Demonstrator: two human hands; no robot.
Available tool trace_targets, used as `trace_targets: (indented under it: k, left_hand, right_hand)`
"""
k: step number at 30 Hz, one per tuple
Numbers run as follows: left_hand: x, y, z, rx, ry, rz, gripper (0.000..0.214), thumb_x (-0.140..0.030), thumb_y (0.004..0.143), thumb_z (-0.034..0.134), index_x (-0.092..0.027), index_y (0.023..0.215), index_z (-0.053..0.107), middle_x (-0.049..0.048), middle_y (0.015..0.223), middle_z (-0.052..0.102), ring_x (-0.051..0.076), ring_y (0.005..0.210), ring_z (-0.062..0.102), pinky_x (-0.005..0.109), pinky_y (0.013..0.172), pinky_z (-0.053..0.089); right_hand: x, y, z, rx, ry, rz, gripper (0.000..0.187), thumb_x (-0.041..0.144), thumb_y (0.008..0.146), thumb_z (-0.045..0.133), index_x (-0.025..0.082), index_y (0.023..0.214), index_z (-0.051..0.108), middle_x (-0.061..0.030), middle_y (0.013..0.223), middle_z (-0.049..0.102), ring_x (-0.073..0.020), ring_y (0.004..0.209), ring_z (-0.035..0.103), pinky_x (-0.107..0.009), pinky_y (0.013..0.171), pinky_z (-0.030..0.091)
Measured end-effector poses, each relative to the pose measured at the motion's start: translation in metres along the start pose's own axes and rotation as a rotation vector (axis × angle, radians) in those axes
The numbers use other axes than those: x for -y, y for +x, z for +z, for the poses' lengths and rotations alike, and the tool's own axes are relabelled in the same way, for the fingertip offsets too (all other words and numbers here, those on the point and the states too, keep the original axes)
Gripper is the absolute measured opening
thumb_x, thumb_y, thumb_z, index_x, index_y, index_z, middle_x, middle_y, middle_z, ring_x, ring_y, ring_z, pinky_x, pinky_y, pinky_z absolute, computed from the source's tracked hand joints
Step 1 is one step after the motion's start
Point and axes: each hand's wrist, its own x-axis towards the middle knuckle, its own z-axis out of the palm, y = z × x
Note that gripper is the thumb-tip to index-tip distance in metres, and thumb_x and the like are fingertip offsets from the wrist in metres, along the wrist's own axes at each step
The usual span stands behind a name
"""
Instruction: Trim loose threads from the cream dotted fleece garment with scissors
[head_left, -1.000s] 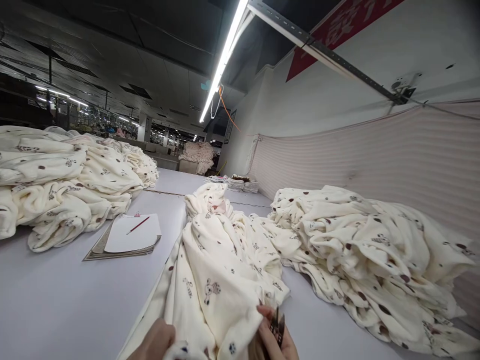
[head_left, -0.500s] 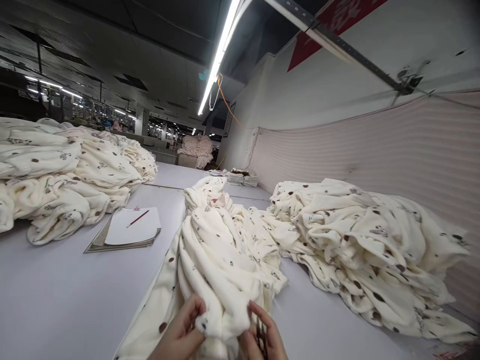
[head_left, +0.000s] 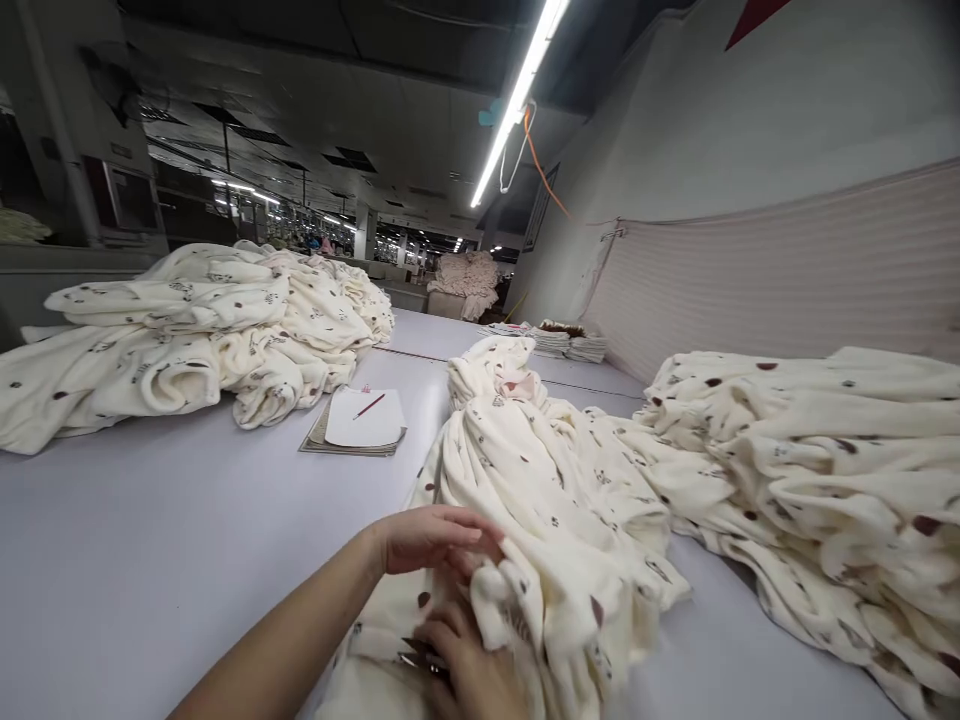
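Note:
A cream fleece garment (head_left: pixel 547 480) printed with small animals and brown dots lies bunched along the middle of the grey table (head_left: pixel 150 540). My left hand (head_left: pixel 431 535) reaches across from the left and closes its fingers over a fold at the garment's near end. Just below it, my right hand (head_left: pixel 469 675) holds a pair of small dark thread snips (head_left: pixel 417 657) against the same fold, its fingers partly buried in the fabric. The two hands are almost touching.
A big heap of the same printed garments (head_left: pixel 210 330) lies at the left, another heap (head_left: pixel 825 470) at the right along the striped wall covering (head_left: pixel 750 280). A paper pad with a red pen (head_left: pixel 365 418) lies mid-table. Folded stacks (head_left: pixel 562 342) sit far back.
The view has swung left and down. My left hand has moved up and over the fold, its forearm now in view. My right hand with the snips has shifted left, beneath it.

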Motion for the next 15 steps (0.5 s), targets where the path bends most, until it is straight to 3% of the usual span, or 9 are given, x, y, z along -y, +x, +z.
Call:
trace_targets:
  k: [3,5,6,7,9,12,15]
  left_hand:
    - [0.016,-0.049,-0.021,-0.379,0.181,0.09,0.024,-0.04,0.082,0.058,-0.022,0.096,0.064,0.0024,0.107,0.063,0.018,0.094,0.06,0.029,0.082,0.042]
    - [0.043,-0.076,-0.027,-0.666,0.306,0.097,0.022,-0.041,0.087,0.047,-0.022,0.084,0.058,-0.0012,0.085,0.059,0.017,0.085,0.055,0.028,0.077,0.039]
    - [0.059,-0.086,-0.026,-0.748,0.357,0.072,0.024,-0.041,0.088,0.044,-0.022,0.079,0.054,-0.0023,0.076,0.055,0.017,0.077,0.053,0.028,0.073,0.038]
    - [0.075,-0.092,-0.023,-0.782,0.397,0.042,0.026,-0.044,0.087,0.044,-0.021,0.078,0.053,-0.0024,0.072,0.055,0.017,0.07,0.052,0.028,0.068,0.038]
    - [0.104,-0.091,-0.012,-0.727,0.444,-0.025,0.026,-0.046,0.08,0.053,-0.02,0.082,0.057,-0.0004,0.074,0.06,0.018,0.065,0.053,0.029,0.064,0.039]
    - [0.13,-0.069,0.004,-0.735,0.566,-0.019,0.024,-0.036,0.068,0.067,-0.02,0.084,0.059,0.0,0.077,0.061,0.019,0.07,0.054,0.028,0.066,0.039]
    - [0.139,-0.044,0.01,-0.821,0.624,0.088,0.006,-0.023,0.074,0.05,-0.021,0.08,0.051,-0.001,0.075,0.056,0.018,0.073,0.054,0.026,0.067,0.039]
  right_hand:
    - [-0.019,0.004,-0.001,-0.036,-0.104,0.087,0.033,0.01,0.064,0.058,0.03,0.088,0.068,0.0004,0.087,0.069,-0.0226,0.083,0.065,-0.031,0.077,0.051]
    - [-0.029,0.006,-0.002,-0.073,-0.032,0.12,0.026,0.017,0.071,0.054,0.028,0.092,0.065,0.0005,0.078,0.065,-0.0196,0.074,0.062,-0.029,0.071,0.05]
    - [-0.033,0.007,-0.002,-0.09,0.044,0.143,0.023,0.021,0.075,0.051,0.027,0.092,0.064,0.0013,0.074,0.063,-0.0176,0.068,0.06,-0.027,0.067,0.048]
    - [-0.036,0.009,-0.003,-0.106,0.142,0.163,0.019,0.026,0.078,0.049,0.026,0.091,0.063,0.0022,0.07,0.06,-0.016,0.064,0.057,-0.025,0.063,0.047]
    - [-0.039,0.013,-0.004,-0.148,0.335,0.191,0.02,0.036,0.082,0.045,0.025,0.087,0.06,0.0021,0.069,0.058,-0.0154,0.062,0.055,-0.024,0.06,0.045]
    - [-0.042,0.014,-0.01,-0.22,0.456,0.213,0.023,0.042,0.083,0.043,0.024,0.084,0.057,0.0,0.074,0.059,-0.0177,0.071,0.058,-0.026,0.064,0.045]
    - [-0.051,0.005,-0.023,-0.225,0.34,0.239,0.015,0.036,0.078,0.046,0.023,0.082,0.055,0.0003,0.073,0.057,-0.0182,0.072,0.057,-0.028,0.068,0.046]
